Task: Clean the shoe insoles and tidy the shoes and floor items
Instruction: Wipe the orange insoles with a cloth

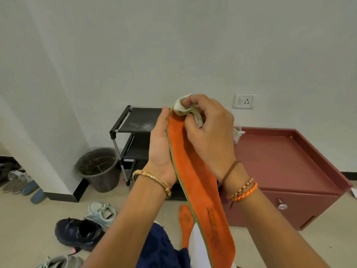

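An orange insole (201, 190) with a green edge stands tilted in front of me, toe end up. My left hand (161, 147) supports it from behind, palm against its back and fingers straight up along its left edge. My right hand (208, 128) grips a crumpled pale cloth (185, 109) and presses it on the insole's toe end. A second orange insole (186, 225) lies on the floor below. A dark navy sneaker (77, 232) and a light grey-blue sneaker (102, 211) sit on the floor at lower left.
A black shoe rack (131, 130) stands against the wall, with a dark plastic pot (98, 169) to its left. A maroon cabinet (289, 171) fills the right side. More shoes (23, 182) lie at far left by a pillar. Another grey shoe (61, 263) is at the bottom edge.
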